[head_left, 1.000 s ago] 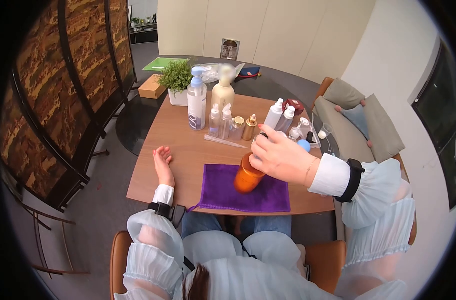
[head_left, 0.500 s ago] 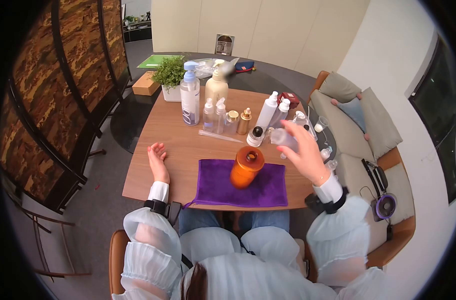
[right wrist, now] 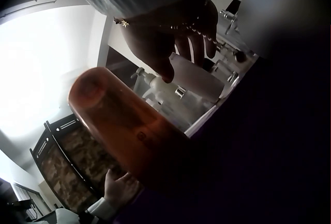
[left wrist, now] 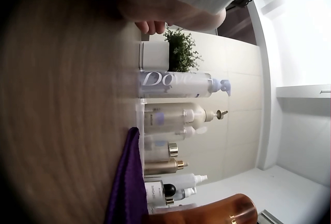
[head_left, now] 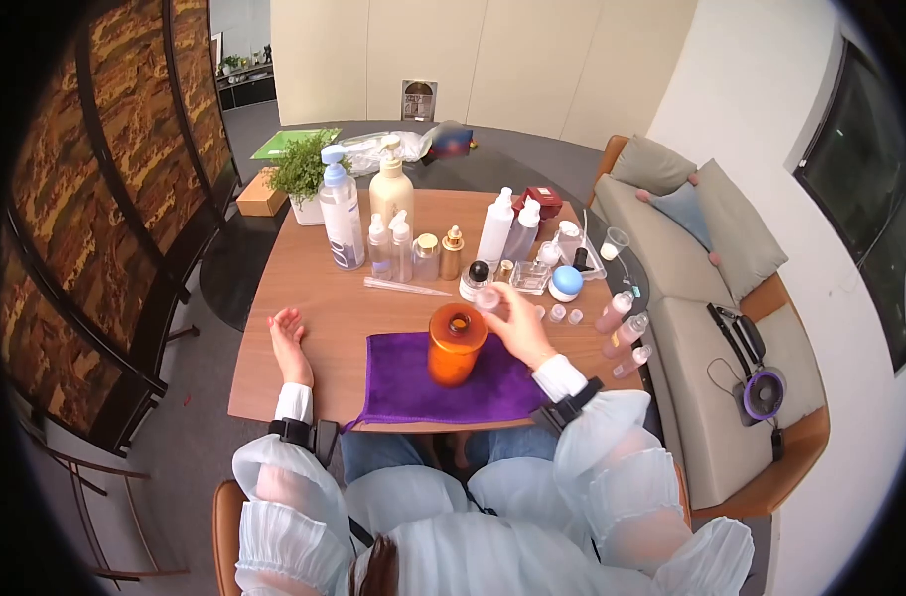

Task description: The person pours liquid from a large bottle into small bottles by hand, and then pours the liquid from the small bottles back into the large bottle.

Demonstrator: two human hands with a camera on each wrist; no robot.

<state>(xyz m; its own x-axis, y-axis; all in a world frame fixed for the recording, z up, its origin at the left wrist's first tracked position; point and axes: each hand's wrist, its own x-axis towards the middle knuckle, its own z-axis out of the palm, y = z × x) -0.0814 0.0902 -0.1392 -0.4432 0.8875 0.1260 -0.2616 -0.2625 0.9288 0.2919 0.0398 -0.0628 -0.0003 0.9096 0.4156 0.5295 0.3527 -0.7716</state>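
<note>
My right hand [head_left: 520, 328] holds a small frosted, translucent container [head_left: 487, 299] just right of the amber bottle [head_left: 457, 348]. In the right wrist view, that container [right wrist: 195, 79] is between the thumb and fingers of the hand [right wrist: 168, 40]. The amber bottle stands upright, with no cap on its neck, on a purple cloth [head_left: 398, 382]. My left hand [head_left: 290, 346] rests at the table's left side, fingers loosely curled and holding nothing. A black-capped bottle [head_left: 476, 282] stands behind the frosted container.
Pump bottles [head_left: 342, 221], smaller clear and gold-topped bottles [head_left: 453, 253] and a clear stick [head_left: 405, 287] occupy the back. White spray bottles [head_left: 495, 226], a blue-lidded jar [head_left: 566, 284], tiny cups [head_left: 558, 314] and pink bottles [head_left: 627, 336] are at the right.
My right hand first left the amber bottle and moved right to the frosted container, then came back left with it beside the bottle. The left hand stays at rest; the head view has shifted.
</note>
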